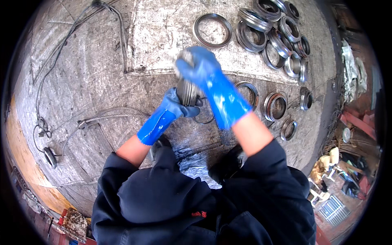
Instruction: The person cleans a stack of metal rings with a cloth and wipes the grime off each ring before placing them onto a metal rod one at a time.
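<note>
Both my hands wear blue rubber gloves. My left hand [174, 105] grips the lower end of a grooved metal ring [187, 92], which is tilted up on edge in front of me. Over the ring's upper end is my right hand [201, 65], smeared by motion. Its fingers are curled round a greyish, blurred thing [186, 57] whose kind I cannot make out. A thin ring [204, 121] lies just below the held one, partly hidden. Right of my right forearm lies another metal ring [248, 93].
A large flat ring [196, 30] lies on the pale sheet [163, 49] ahead. Several metal rings are heaped at the far right, near a loose ring [275, 107]. Wire rope [116, 116] crosses the left side. Clutter and a grey grate [334, 210] are at the lower right.
</note>
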Motion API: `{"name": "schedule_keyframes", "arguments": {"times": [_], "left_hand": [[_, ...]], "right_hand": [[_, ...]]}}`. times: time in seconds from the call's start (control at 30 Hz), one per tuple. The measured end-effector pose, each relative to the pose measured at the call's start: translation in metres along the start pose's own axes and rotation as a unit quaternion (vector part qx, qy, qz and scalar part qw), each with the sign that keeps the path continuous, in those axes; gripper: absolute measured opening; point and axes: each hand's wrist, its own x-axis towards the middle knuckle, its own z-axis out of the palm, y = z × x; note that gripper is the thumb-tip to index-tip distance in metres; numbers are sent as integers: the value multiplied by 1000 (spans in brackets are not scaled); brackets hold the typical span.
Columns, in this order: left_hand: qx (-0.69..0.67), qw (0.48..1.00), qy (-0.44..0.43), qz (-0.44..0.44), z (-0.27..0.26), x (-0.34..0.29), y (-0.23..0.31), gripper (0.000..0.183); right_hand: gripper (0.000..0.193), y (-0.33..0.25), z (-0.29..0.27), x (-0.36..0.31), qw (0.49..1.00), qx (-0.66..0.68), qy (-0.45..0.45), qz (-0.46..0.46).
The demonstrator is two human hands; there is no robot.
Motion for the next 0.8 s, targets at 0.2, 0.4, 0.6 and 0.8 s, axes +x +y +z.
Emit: {"name": "schedule_keyframes", "arguments": {"times": [0.2, 0.4, 0.6, 0.8], "left_hand": [[69, 989, 96, -91, 36, -8, 7, 42], [236, 969, 42, 53, -9, 15, -14, 36], [81, 990, 102, -49, -32, 11, -16, 36], [412, 909, 58, 24, 11, -19, -19, 33]], "right_hand": [[54, 41, 6, 39, 992, -29, 82, 97], [29, 23, 47, -75, 906, -144, 262, -300], [53, 32, 27, -25, 990, 23, 74, -122], [92, 32, -20, 31, 971, 3, -128, 203]]}}
